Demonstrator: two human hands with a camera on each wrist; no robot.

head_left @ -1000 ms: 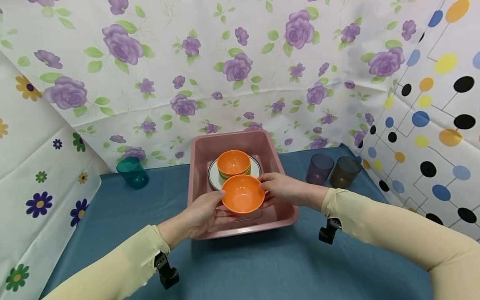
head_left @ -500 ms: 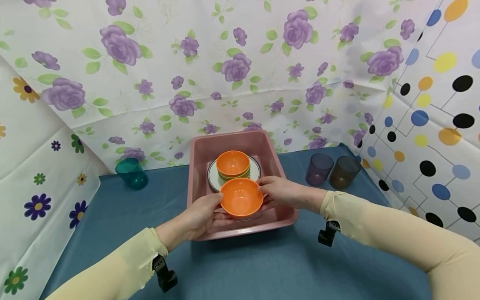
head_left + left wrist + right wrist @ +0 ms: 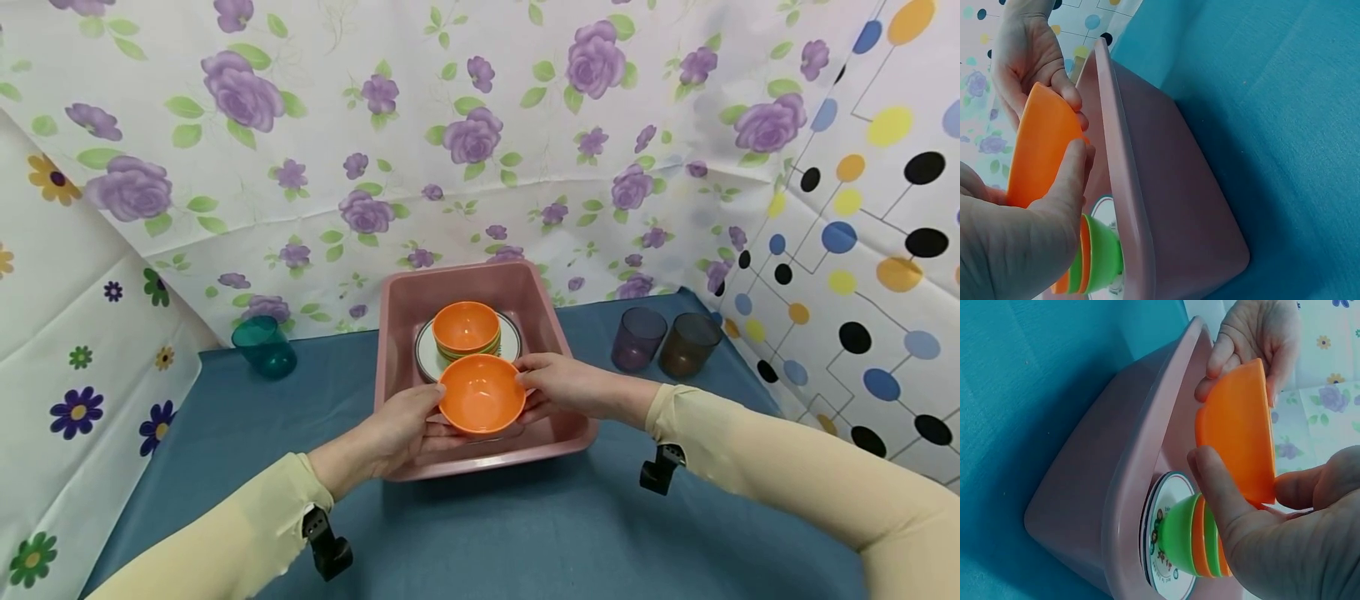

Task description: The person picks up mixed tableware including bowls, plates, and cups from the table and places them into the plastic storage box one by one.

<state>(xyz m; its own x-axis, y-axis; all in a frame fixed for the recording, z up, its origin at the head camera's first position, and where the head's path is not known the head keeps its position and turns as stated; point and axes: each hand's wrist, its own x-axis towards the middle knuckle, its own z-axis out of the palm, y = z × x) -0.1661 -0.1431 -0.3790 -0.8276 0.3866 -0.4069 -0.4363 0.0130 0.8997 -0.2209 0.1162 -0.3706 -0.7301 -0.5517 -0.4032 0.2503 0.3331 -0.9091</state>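
Note:
An orange bowl [image 3: 482, 395] is held up over the front of a pink plastic tub [image 3: 555, 312]. My left hand [image 3: 408, 429] grips its left side, thumb at the rim and fingers under the base. On the opposite side my right hand [image 3: 551, 385] pinches the rim the same way. Behind it, inside the tub, stands a stack of nested bowls [image 3: 467, 327], orange on top. The right wrist view shows orange and green bowls [image 3: 1179, 537] alternating in that stack. They rest on white plates with dark rims [image 3: 1175, 487], stacked on the tub floor.
A teal tumbler [image 3: 265, 346] tilts on the blue cloth [image 3: 330, 392] left of the tub. To the right stand a purple tumbler [image 3: 639, 339] and a brown tumbler [image 3: 690, 344] side by side. Patterned sheets [image 3: 420, 167] wall in the back and both sides.
The held orange bowl has come slightly down and toward me, with both hands still on it. The stack, plates and tumblers stay where they were.

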